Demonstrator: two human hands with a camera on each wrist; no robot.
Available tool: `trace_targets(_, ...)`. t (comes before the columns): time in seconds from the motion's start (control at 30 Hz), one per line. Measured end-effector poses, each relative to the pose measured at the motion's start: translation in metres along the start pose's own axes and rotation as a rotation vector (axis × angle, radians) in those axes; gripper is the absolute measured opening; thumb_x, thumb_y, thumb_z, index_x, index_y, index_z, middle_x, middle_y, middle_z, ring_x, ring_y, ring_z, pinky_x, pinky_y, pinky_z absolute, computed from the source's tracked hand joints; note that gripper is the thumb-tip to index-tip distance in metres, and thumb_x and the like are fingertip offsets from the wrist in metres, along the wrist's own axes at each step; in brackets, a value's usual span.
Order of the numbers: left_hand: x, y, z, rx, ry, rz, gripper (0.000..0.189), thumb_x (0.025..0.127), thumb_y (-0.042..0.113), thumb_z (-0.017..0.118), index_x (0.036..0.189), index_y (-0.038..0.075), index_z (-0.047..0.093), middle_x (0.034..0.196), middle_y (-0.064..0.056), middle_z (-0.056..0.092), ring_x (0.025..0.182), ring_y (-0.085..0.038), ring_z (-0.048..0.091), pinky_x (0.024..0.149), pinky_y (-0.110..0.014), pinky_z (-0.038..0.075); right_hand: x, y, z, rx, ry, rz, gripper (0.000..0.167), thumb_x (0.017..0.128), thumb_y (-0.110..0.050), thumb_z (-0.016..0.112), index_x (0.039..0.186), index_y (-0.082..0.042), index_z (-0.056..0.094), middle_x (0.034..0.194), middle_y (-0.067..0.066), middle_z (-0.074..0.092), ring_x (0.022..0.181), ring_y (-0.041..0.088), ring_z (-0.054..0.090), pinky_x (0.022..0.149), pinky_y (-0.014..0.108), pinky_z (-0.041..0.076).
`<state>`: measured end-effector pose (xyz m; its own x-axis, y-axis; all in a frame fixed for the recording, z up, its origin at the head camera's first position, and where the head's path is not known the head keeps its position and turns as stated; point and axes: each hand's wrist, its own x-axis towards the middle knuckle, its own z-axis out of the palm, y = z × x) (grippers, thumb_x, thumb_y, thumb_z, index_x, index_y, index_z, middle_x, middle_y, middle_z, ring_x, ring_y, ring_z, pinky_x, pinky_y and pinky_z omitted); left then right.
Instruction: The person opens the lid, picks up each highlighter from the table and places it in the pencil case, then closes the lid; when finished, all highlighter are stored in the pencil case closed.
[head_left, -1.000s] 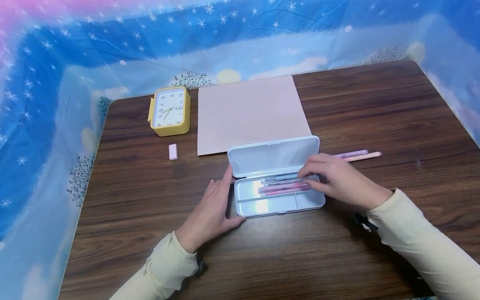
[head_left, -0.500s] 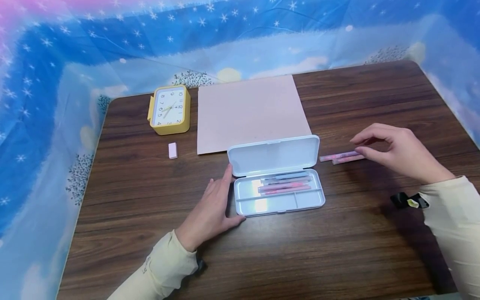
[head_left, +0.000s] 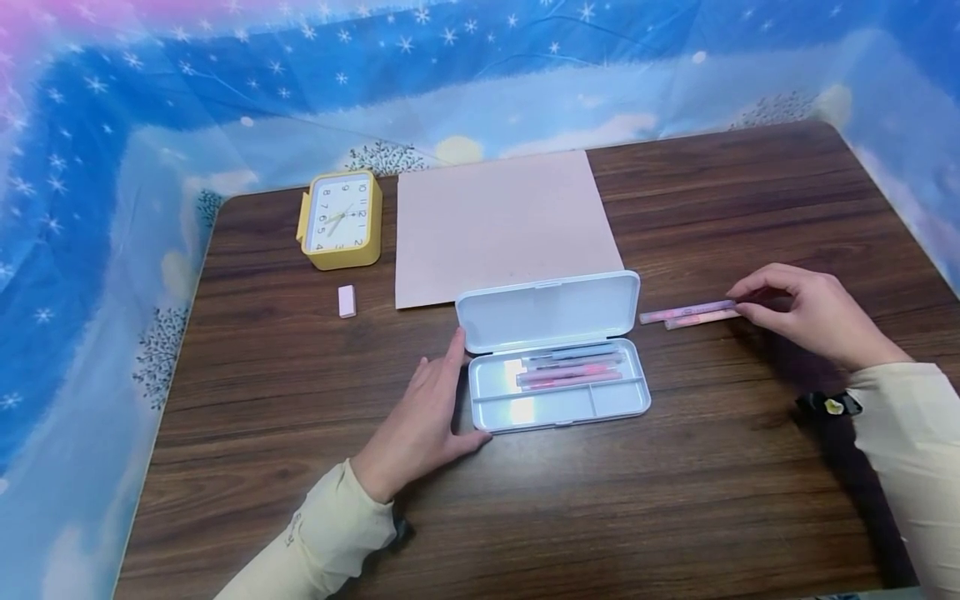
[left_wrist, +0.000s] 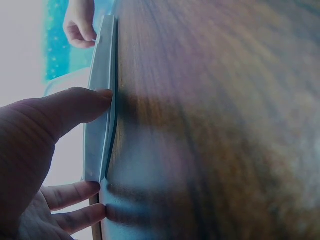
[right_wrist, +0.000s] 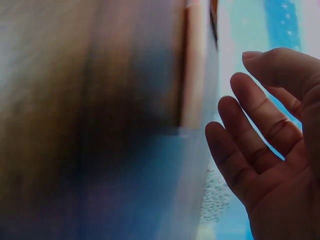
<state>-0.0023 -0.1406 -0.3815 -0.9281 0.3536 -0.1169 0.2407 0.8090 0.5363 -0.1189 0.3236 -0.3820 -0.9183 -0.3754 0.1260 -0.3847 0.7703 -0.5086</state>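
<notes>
A white pencil case (head_left: 558,408) lies with its lid raised, and blue, grey and pink pens (head_left: 570,376) rest in its back compartment. My left hand (head_left: 420,429) steadies the case's left end, the thumb along its front wall and straight fingers against the end. My right hand (head_left: 821,317) is at the right ends of a purple pen (head_left: 686,312) and a peach pen (head_left: 701,319) lying on the table. Its thumb and index fingertips are apart, right at the pen ends. In the right wrist view the other fingers (right_wrist: 250,107) are loosely extended.
Behind the case lies a pale pink sheet (head_left: 502,225). A yellow alarm clock (head_left: 341,221) sits at the back left with a small pink eraser (head_left: 347,301) in front of it. A blue snowflake-patterned cloth (head_left: 487,75) hangs around the wooden table (head_left: 600,508).
My right hand has left the inside of the case and moved right to the two loose pens, shifting slightly further right over the last half second. My left hand stays put.
</notes>
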Motion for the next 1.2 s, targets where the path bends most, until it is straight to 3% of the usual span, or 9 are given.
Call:
trace_targets(0.5, 0.0, 0.001, -0.001, 0.002, -0.003, 0.002, 0.13, 0.072, 0.033, 0.088, 0.159, 0.016, -0.007, 0.148, -0.01, 0.047, 0.144, -0.022, 0.036, 0.122, -0.052, 0.019, -0.011, 0.003, 0.014, -0.109, 0.022, -0.109, 0.03, 0.076, -0.002, 0.081, 0.093, -0.025, 0.072, 0.093, -0.01, 0.067, 0.086, -0.006, 0.049, 0.074, 0.018, 0.039)
trace_targets(0.77, 0.0, 0.0, -0.001, 0.006, -0.002, 0.005, 0.13, 0.072, 0.033, 0.088, 0.159, 0.015, -0.006, 0.148, -0.01, 0.047, 0.144, -0.022, 0.037, 0.121, -0.053, 0.02, -0.012, 0.003, 0.016, -0.13, -0.018, -0.101, 0.029, 0.078, -0.004, 0.081, 0.095, -0.025, 0.072, 0.092, -0.007, 0.066, 0.078, 0.004, 0.052, 0.067, 0.015, 0.038)
trace_targets(1.0, 0.0, 0.001, -0.001, -0.004, 0.001, 0.002, 0.13, 0.072, 0.032, 0.089, 0.159, 0.017, -0.007, 0.147, -0.01, 0.048, 0.143, -0.021, 0.038, 0.121, -0.053, 0.019, -0.011, 0.002, 0.015, -0.133, -0.04, -0.13, 0.03, 0.077, -0.001, 0.08, 0.095, -0.024, 0.072, 0.087, -0.012, 0.062, 0.07, -0.001, 0.049, 0.061, 0.012, 0.036)
trace_targets(1.2, 0.0, 0.001, -0.001, -0.007, 0.0, -0.005, 0.13, 0.072, 0.032, 0.089, 0.159, 0.016, -0.007, 0.147, -0.01, 0.048, 0.143, -0.021, 0.039, 0.122, -0.053, 0.019, -0.011, -0.006, 0.009, -0.119, -0.027, -0.141, 0.03, 0.078, -0.001, 0.08, 0.095, -0.024, 0.073, 0.09, -0.012, 0.065, 0.073, -0.001, 0.051, 0.063, 0.013, 0.037)
